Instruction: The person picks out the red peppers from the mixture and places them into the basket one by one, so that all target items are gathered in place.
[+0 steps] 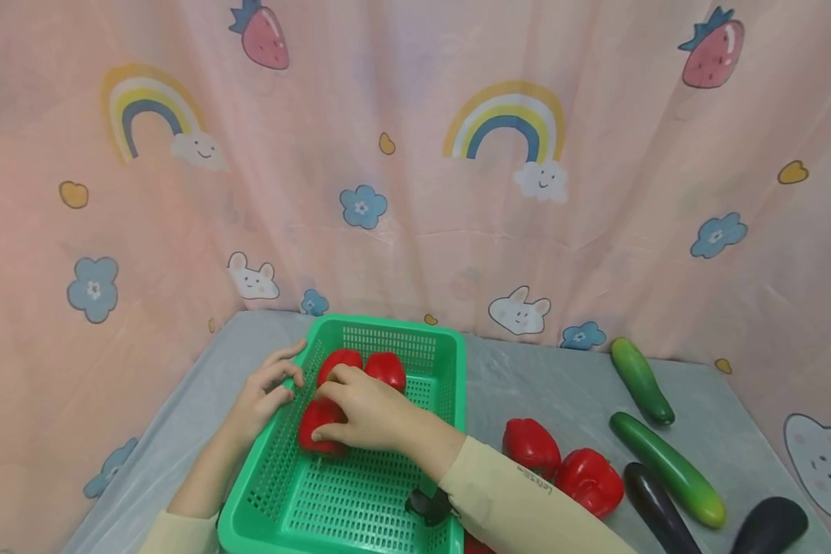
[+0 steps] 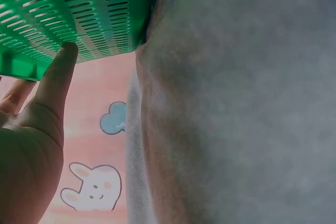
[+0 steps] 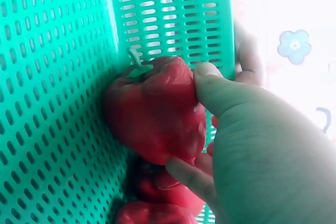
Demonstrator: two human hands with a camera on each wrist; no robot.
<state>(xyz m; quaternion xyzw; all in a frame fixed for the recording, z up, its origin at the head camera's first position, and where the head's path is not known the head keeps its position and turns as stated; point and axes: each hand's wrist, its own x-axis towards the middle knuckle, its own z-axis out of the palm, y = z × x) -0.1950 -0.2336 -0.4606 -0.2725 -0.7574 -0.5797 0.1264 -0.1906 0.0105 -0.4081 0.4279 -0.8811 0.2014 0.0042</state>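
My right hand (image 1: 370,408) holds a red bell pepper (image 1: 316,425) inside the green basket (image 1: 458,385), near its left wall. In the right wrist view, the thumb and fingers of that hand (image 3: 262,145) lie against the side of the same pepper (image 3: 157,111), whose green stem points up. Two more red peppers, one at left (image 1: 339,362) and one at right (image 1: 386,369), sit behind it in the basket. The left hand (image 1: 259,400) touches the basket's left side from outside, fingers mostly extended. One digit rests against the slotted wall (image 2: 100,14) in the left wrist view.
Right of the basket lie red peppers (image 1: 530,446) (image 1: 590,482), partly behind the sleeve. Farther right are two green cucumbers (image 1: 640,381) (image 1: 668,468) and two dark eggplants (image 1: 658,504) (image 1: 769,525). A patterned curtain (image 1: 415,254) hangs behind the grey-covered table (image 1: 526,369).
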